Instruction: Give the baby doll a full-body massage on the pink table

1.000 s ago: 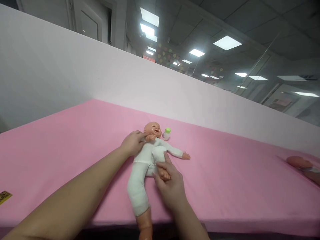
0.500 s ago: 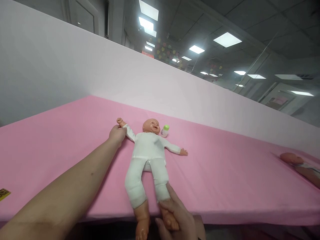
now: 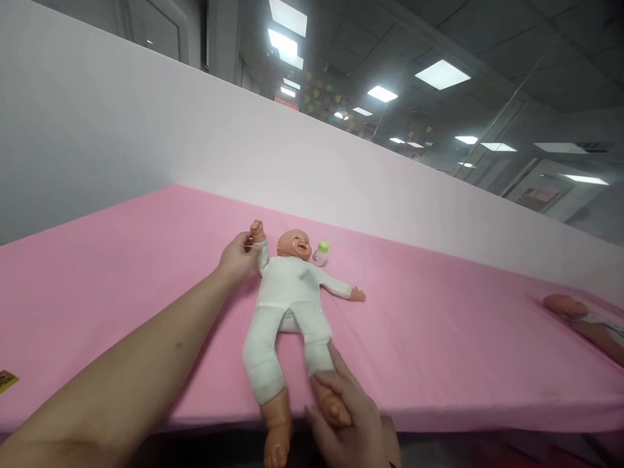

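Observation:
A baby doll (image 3: 288, 283) with a white cloth body lies on its back on the pink-covered table (image 3: 439, 338), its feet over the front edge. My left hand (image 3: 238, 255) is closed around the doll's raised arm near the wrist, at the left of its head. Lower down, my right hand (image 3: 348, 403) grips the doll's leg on the right side at the ankle, thumb below and fingers along it. A small toy baby bottle (image 3: 322, 253) with a green cap rests beside the doll's head.
Another doll (image 3: 580, 315) lies at the far right of the table. A white partition (image 3: 341, 175) runs along the back, with glass above it. At the left front edge is a yellow and black label (image 3: 7, 380).
My left hand has moved right and up, bending the doll's arm in toward its head. My right hand has lifted the doll's leg slightly.

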Demonstrator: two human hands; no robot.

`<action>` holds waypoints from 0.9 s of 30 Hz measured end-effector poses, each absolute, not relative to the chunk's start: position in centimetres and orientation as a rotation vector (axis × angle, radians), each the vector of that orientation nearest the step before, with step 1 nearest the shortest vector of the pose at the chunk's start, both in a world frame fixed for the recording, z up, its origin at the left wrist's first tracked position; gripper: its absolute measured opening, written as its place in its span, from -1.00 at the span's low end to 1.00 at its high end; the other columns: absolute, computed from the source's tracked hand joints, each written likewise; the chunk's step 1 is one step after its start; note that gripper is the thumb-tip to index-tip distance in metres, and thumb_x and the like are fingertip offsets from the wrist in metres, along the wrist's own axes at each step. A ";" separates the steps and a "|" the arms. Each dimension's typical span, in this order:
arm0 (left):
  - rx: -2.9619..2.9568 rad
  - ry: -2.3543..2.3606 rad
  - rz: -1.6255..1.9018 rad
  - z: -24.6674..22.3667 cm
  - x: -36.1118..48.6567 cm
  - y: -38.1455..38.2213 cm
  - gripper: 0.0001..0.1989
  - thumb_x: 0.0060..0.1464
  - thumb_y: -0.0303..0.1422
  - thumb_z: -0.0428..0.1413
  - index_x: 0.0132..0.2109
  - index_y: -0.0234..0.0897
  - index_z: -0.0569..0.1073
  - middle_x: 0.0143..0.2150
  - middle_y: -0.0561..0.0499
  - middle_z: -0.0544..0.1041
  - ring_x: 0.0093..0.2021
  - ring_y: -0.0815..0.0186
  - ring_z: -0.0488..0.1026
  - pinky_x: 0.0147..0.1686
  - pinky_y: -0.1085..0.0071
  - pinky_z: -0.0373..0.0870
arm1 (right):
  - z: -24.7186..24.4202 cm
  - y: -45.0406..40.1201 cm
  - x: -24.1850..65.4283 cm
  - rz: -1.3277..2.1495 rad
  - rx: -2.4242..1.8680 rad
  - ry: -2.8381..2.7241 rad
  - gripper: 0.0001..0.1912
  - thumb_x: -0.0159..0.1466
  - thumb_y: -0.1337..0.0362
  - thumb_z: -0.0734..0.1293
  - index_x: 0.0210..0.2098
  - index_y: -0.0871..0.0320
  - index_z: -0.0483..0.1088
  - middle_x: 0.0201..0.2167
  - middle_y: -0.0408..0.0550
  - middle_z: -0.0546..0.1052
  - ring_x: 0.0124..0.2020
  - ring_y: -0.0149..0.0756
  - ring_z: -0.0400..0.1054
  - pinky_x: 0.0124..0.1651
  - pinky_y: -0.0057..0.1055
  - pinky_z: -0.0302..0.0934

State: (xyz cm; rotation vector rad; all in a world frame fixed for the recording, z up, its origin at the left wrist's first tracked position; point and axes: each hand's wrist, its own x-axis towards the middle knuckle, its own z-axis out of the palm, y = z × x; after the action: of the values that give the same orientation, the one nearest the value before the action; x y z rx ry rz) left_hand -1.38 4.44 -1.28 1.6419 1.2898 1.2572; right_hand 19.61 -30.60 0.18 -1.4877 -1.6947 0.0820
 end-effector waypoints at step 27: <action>1.657 1.465 1.128 -0.1 -0.8 3.2 -0.47 0.20 0.04 0.14 0.14 -0.23 0.48 0.00 -0.06 0.54 -0.14 0.39 0.46 -0.15 0.58 0.30 | 1.0 -25.7 19.3 0.043 -1.385 -1.663 -0.71 0.31 0.32 0.36 0.01 0.07 0.54 0.43 0.16 0.29 0.34 -0.01 0.35 0.28 -0.22 0.37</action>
State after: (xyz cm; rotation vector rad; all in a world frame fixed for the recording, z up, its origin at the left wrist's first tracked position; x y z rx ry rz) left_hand -0.83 3.16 -0.12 1.6569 1.4646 1.1277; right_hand 19.33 -25.73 1.02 -1.3855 -1.6631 0.0430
